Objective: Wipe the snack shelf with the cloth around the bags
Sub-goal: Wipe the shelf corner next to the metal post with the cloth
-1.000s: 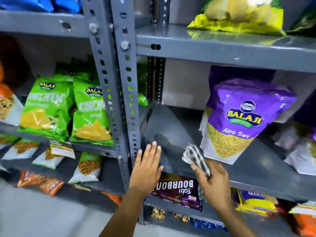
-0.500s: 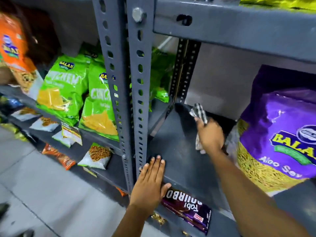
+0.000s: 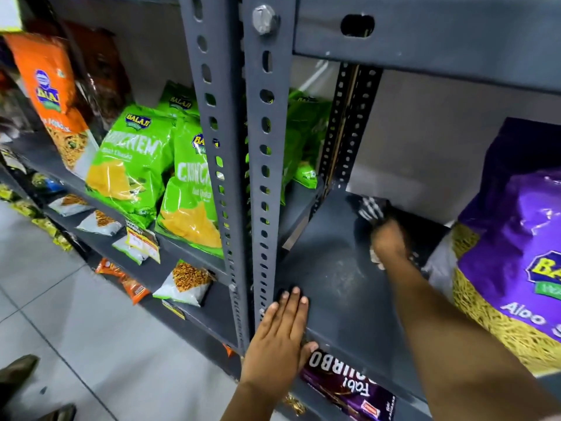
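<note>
The right hand (image 3: 390, 243), fist closed on the checked cloth (image 3: 371, 209), has pushed deeper to the snack shelf (image 3: 328, 268) back corner beside the purple Aloo Sev bag (image 3: 513, 253), so the front is likely wiped; the left hand (image 3: 277, 338) stays flat, holding nothing.

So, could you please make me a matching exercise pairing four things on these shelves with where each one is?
Things:
1. cloth
2. left hand
3. purple bag
4. green bags

Places:
A. flat on the shelf's front edge
B. left bay, beyond the uprights
C. back corner of the shelf, under the right hand
D. right side of that shelf

Pairs: 1-C, 2-A, 3-D, 4-B
</note>
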A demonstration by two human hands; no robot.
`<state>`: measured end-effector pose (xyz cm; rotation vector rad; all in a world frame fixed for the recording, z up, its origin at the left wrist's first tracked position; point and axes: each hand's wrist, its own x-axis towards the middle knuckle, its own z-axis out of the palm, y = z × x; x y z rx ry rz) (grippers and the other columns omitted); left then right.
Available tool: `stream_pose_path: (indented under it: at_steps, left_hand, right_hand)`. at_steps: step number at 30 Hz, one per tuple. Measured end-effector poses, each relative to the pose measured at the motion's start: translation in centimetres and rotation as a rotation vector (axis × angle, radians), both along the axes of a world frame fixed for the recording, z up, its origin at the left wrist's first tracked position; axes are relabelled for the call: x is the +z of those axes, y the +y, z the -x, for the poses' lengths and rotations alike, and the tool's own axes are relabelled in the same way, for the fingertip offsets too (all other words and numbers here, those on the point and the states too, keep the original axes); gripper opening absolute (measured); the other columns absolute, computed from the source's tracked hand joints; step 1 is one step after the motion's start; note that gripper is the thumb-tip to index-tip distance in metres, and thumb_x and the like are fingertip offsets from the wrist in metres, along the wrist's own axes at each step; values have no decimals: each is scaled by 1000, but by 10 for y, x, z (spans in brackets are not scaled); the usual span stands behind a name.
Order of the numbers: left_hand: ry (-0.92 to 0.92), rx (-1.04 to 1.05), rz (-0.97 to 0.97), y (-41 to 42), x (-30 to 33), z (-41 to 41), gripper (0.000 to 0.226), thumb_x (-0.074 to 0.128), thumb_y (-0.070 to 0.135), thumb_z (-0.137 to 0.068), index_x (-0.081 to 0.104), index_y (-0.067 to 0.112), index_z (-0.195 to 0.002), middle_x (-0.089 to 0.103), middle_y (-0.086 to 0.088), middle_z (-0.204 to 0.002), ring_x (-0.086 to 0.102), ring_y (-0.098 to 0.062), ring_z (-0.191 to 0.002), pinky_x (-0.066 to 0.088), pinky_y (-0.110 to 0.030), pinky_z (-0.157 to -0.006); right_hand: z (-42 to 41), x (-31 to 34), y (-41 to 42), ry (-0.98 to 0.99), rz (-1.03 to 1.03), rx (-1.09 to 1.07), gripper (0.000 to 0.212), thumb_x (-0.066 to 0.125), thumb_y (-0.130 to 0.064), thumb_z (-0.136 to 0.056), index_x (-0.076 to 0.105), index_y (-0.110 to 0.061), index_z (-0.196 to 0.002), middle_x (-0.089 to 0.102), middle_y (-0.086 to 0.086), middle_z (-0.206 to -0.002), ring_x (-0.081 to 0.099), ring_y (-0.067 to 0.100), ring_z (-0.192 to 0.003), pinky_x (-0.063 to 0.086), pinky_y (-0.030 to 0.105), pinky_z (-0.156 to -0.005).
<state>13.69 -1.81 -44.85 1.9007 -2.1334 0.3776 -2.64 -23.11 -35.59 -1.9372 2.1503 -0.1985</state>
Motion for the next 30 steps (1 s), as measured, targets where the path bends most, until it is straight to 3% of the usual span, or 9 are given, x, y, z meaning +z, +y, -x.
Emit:
stream_pose_path:
  at_steps: [3, 8, 12, 16, 20, 23, 26, 28, 30]
  left_hand:
    - [11, -4, -2, 2, -4, -1, 68, 9, 52, -94, 6, 8, -145, -16, -8, -156, -11, -19, -144, -1, -33, -115]
    - [22, -8, -10, -4, 0, 0, 68, 9, 52, -93, 6, 9, -145, -16, -7, -156, -11, -18, -144, -2, -32, -116]
    - [12, -9, -17, -4, -2, 1, 73, 20, 55, -91, 5, 9, -145, -16, -7, -156, -11, -19, -144, -4, -32, -117]
    - [17, -4, 8, -4, -3, -4, 69, 9, 53, -93, 6, 8, -145, -16, -8, -156, -11, -19, -144, -3, -33, -116]
    - [4, 0, 12, 4, 2, -3, 68, 8, 52, -94, 4, 7, -145, -16, -9, -156, -10, -21, -144, 0, -35, -115]
    - [12, 17, 49, 22, -4, -15, 69, 12, 52, -94, 2, 7, -145, -14, -9, -156, -9, -21, -144, -2, -37, -117]
    - [61, 103, 95, 33, -6, -30, 67, 10, 49, -94, 0, 6, -145, -15, -8, -156, -9, -21, -144, -5, -37, -117]
    - [94, 147, 90, 30, -3, -34, 66, 9, 49, -95, -1, 6, -145, -16, -8, -156, -10, -21, -144, -4, -37, -117]
    - [109, 151, 57, 25, -1, -34, 67, 9, 50, -94, -1, 6, -144, -18, -9, -155, -11, -21, -144, -2, -37, -116]
  right_hand:
    - [-6, -1, -10, 68, -13, 102, 55, 51, -16, -92, 31, 0, -141, 31, 22, -149, 42, 36, -129, 36, 33, -108]
    - [-41, 2, 3, -195, 105, 457, 47, 50, -16, -90, 43, -27, -135, 49, 11, -142, 51, 31, -124, 41, 37, -106]
    - [-14, -7, -29, -235, 60, 140, 47, 39, -25, -91, 38, -20, -137, 51, 20, -138, 51, 40, -121, 40, 49, -107]
    - [-44, -4, 6, -120, 84, 511, 46, 53, -25, -90, 45, -28, -135, 44, 7, -146, 45, 29, -131, 34, 36, -111]
    - [-44, 0, 50, -154, -86, 778, 42, 55, -23, -92, 48, -20, -133, 46, 6, -145, 41, 23, -133, 32, 32, -112]
    - [-24, 23, 60, -276, -311, 771, 36, 53, -12, -92, 53, -7, -128, 55, 5, -133, 48, 11, -118, 35, 19, -103]
    - [-10, 28, 45, -463, -69, 514, 36, 50, -10, -94, 51, -6, -130, 52, 13, -138, 48, 14, -117, 38, 11, -95]
    - [-17, 13, 45, -305, -17, 444, 40, 51, -19, -94, 49, -19, -133, 41, 13, -147, 46, 27, -128, 38, 23, -103]
    - [-30, -6, 57, -171, -42, 516, 42, 53, -31, -91, 47, -32, -133, 32, 8, -153, 33, 31, -138, 27, 40, -115]
